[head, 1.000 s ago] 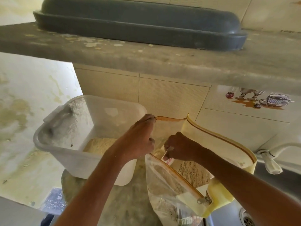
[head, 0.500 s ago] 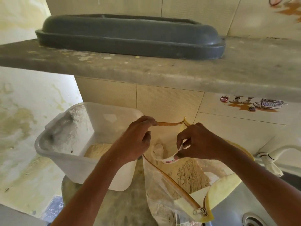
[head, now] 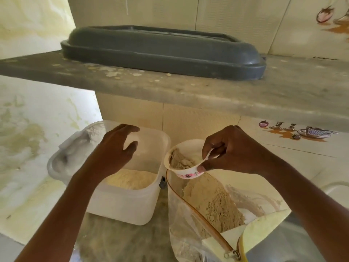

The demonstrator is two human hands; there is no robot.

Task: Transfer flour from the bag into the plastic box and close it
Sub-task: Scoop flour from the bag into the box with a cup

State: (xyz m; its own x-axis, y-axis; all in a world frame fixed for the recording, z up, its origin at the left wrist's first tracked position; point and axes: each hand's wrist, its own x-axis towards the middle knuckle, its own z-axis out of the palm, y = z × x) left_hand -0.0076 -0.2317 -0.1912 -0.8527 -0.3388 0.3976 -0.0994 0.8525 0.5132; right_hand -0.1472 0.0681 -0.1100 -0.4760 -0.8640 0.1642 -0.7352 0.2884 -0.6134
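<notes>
A translucent plastic box point(head: 124, 207) stands on the counter with a low heap of pale flour point(head: 132, 179) inside. Right of it is an open clear zip bag point(head: 190, 224) with a yellow flap, holding brownish flour point(head: 215, 205). My right hand point(head: 234, 150) pinches the rim of a small white cup point(head: 186, 163) with flour in it, held above the bag mouth beside the box's right wall. My left hand point(head: 115, 150) hovers over the box opening, fingers loosely spread, holding nothing.
A dark grey lid point(head: 162, 52) lies on the stone shelf point(head: 264, 95) above the counter. Tiled wall stands behind. A steel sink point(head: 294, 242) lies at the lower right, past the bag. The box's left end is dusted with white flour.
My right hand lifted the filled cup out of the bag and up towards the box. My left hand let go of the bag's rim and moved left over the box.
</notes>
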